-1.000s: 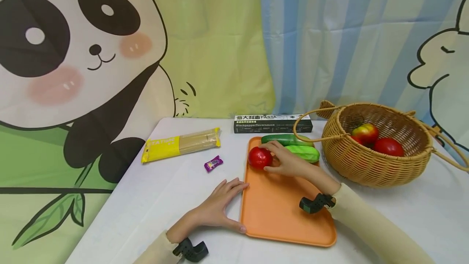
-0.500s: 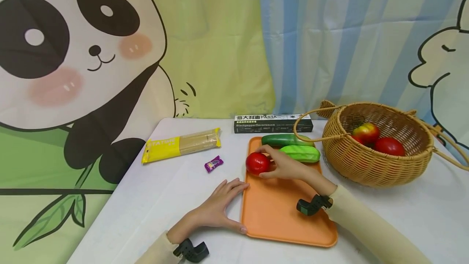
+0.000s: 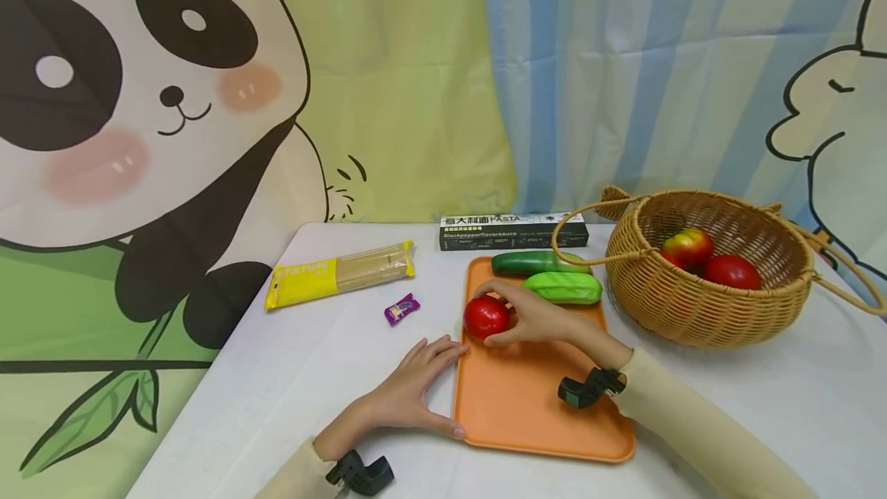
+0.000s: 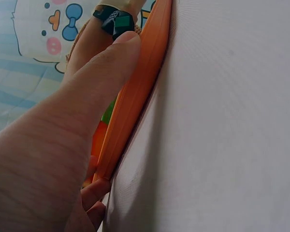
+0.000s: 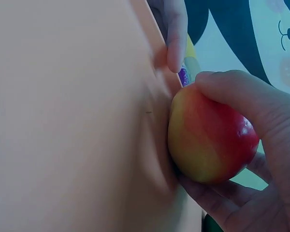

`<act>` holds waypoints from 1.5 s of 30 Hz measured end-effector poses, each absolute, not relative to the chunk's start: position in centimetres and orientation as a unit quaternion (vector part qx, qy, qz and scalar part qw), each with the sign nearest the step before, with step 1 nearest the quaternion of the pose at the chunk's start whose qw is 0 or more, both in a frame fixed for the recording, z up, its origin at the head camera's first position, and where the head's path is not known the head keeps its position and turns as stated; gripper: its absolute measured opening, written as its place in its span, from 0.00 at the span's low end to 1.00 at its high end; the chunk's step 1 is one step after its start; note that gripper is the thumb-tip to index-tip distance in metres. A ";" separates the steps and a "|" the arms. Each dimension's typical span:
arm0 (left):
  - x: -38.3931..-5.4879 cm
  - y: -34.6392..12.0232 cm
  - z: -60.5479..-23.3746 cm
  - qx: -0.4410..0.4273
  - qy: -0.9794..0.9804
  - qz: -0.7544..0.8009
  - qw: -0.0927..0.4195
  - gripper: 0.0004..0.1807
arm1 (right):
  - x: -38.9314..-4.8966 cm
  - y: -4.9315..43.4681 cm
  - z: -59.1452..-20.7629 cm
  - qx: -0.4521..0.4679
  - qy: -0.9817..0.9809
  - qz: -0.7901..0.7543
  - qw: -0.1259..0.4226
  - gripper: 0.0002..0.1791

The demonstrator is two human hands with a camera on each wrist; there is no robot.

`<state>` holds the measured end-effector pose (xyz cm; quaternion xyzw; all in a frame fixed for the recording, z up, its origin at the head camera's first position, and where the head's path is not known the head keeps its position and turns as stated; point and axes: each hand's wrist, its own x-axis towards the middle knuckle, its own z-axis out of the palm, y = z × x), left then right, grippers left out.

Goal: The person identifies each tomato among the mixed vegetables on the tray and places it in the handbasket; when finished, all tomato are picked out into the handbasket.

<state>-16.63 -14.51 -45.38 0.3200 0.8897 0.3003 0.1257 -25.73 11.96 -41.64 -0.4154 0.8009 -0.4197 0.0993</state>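
Note:
My right hand (image 3: 530,314) holds a red apple (image 3: 485,318) at the left side of an orange tray (image 3: 540,406), toward its far end. In the right wrist view the apple (image 5: 208,140) shows a yellow-green side close to the tray surface, with thumb and fingers around it. My left hand (image 3: 416,387) touches the tray's left edge with its fingertips and thumb, the fingers extended. The left wrist view shows that thumb (image 4: 128,46) along the tray's rim (image 4: 135,96). A dark green cucumber (image 3: 537,262) and a light green vegetable (image 3: 563,288) lie at the tray's far end.
A wicker basket (image 3: 707,314) with several red fruits (image 3: 732,272) stands right of the tray, its handle reaching over the cucumber. Behind is a black pasta box (image 3: 513,233). A yellow pasta packet (image 3: 339,276) and a purple wrapped sweet (image 3: 402,309) lie left.
My right hand has moved the apple slightly left and nearer along the tray's left side. The left hand keeps its place at the tray edge. The head view has shifted a little.

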 end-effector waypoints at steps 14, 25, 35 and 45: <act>-16.6 -14.5 -45.3 0.323 0.888 0.303 0.120 0.59 | -25.1 12.8 -41.4 -0.395 0.804 -0.428 0.122 0.33; -16.5 -14.5 -45.2 0.320 0.889 0.301 0.125 0.59 | -24.5 13.5 -40.0 -0.386 0.805 -0.430 0.136 0.33; -16.6 -14.6 -45.4 0.329 0.886 0.304 0.117 0.59 | -24.6 14.7 -38.4 -0.393 0.804 -0.435 0.096 0.34; -16.8 -14.7 -45.8 0.333 0.887 0.300 0.112 0.59 | -24.2 15.8 -36.9 -0.401 0.811 -0.421 0.063 0.35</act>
